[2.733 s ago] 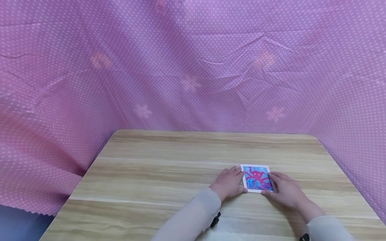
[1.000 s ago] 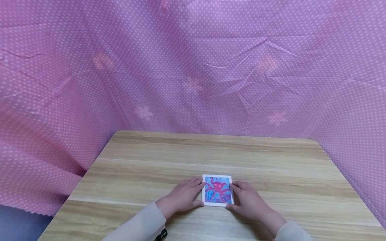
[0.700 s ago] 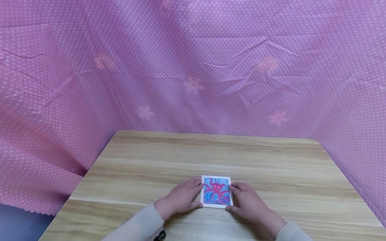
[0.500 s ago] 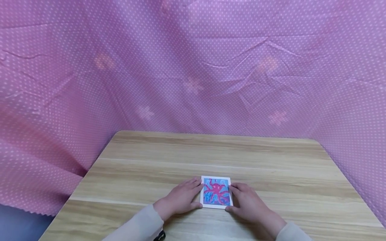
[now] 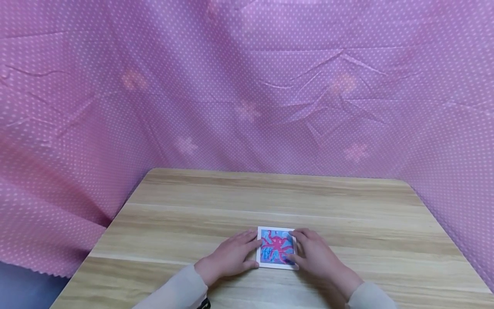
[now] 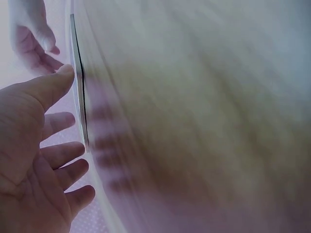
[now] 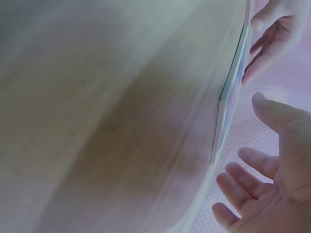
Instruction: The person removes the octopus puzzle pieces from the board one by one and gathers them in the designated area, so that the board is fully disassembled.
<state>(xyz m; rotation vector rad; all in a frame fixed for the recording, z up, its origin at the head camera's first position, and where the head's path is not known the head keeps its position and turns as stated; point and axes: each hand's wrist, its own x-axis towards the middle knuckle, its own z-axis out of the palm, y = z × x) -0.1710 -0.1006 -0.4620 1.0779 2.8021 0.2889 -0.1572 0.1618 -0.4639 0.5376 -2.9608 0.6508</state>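
Note:
A flat square picture board [image 5: 277,246], white-bordered with a pink octopus on blue, lies face up on the wooden table [image 5: 185,231]. My left hand [image 5: 233,253] is at its left side, thumb by the lower corner, index finger at the picture's edge. The left wrist view has the thumb right at the board's thin edge, the other fingers spread and loosely bent. Over the right border hovers my right hand [image 5: 318,255], its thumb and index finger overlapping the picture in the head view. A gap shows between these fingers and the board [image 7: 229,102] in the right wrist view.
Pink polka-dot cloth [image 5: 247,107] hangs behind the table and along both sides, with pale flower prints. The table's far edge has rounded corners. A dark band [image 5: 204,303] shows at the left sleeve [image 5: 173,289].
Both hands slid the picture board leftward and nearer across the table, then stopped. Since half a second ago, my right thumb and index finger have come off its right edge and over the picture.

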